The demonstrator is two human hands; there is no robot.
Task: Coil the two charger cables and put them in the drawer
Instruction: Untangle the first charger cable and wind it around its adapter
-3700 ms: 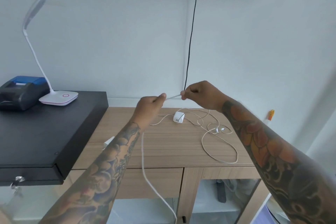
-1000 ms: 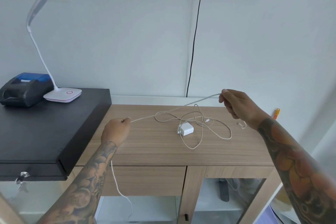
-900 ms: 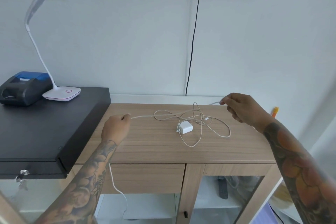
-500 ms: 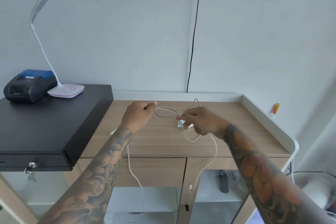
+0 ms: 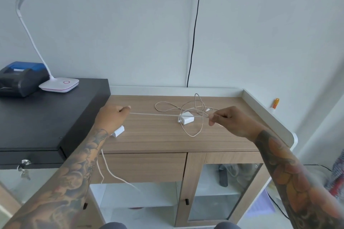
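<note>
Above the wooden cabinet top (image 5: 149,135), a white charger cable (image 5: 163,114) runs taut between both hands: the left hand (image 5: 111,116) is fisted around one end, the right hand (image 5: 230,120) pinches the other. Behind it, a second tangled cable (image 5: 193,134) and white adapter (image 5: 187,120) lie loose.

Both hands were up over the wooden cabinet top (image 5: 149,135), with 1 white cable (image 5: 158,114) pulled straight between them. The left hand (image 5: 111,117) pinched one end, the right hand (image 5: 230,119) pinched the other. Behind it, a second cable (image 5: 191,132) lay tangled around a white charger brick (image 5: 187,120). The drawer (image 5: 141,167) underneath was closed.
</note>
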